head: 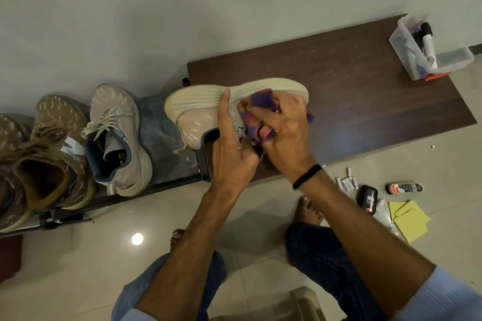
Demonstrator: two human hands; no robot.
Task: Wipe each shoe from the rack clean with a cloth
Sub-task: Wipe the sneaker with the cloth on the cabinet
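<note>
A beige sneaker point(198, 107) lies on its side over the left end of a dark wooden board point(352, 91), its cream sole facing away from me. My left hand point(232, 146) grips the shoe at its middle, thumb up along the sole. My right hand point(284, 133) holds a bunched purple and pink cloth point(260, 101) pressed against the shoe's side. The matching beige sneaker point(117, 138) stands on the low rack point(161, 125) to the left, beside two brown shoes point(54, 154).
A clear plastic box point(427, 52) with bottles stands at the board's far right corner. On the floor to the right lie small tubes point(347, 182), a dark bottle point(403, 187), a black container point(367, 197) and yellow sheets point(409, 219). My bare feet and knees are below.
</note>
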